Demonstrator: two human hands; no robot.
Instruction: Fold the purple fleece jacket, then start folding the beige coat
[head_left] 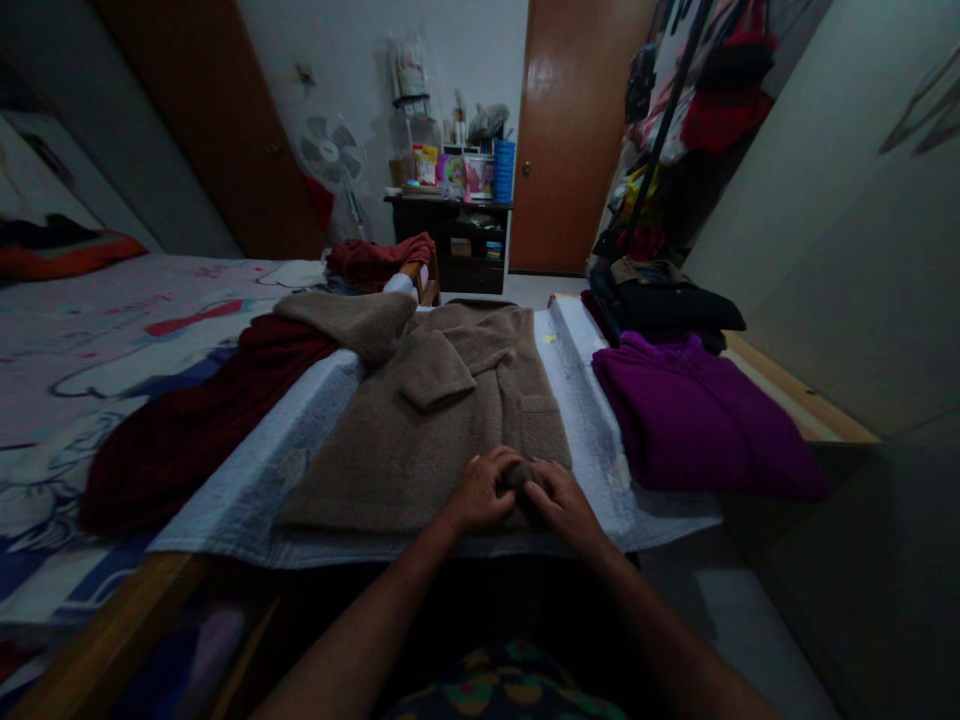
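A brown fleece coat (420, 450) lies spread over a light blue cloth (292, 470). One of its sleeves is folded across the front, and the other reaches out to the left. At the coat's lower right edge, my left hand (484, 490) has its fingers curled round a bunched bit of brown fabric. My right hand (559, 500) grips the same bunch from the other side, close beside my left hand. The fingertips of both hands are partly hidden by the fabric.
A folded purple garment (705, 410) and a dark clothes stack (667, 300) sit on the right. Dark red clothing (202, 420) lies left, by a patterned bedspread (112, 340). A fan (330, 150), a black cabinet (469, 240) and a wooden door (574, 130) stand behind.
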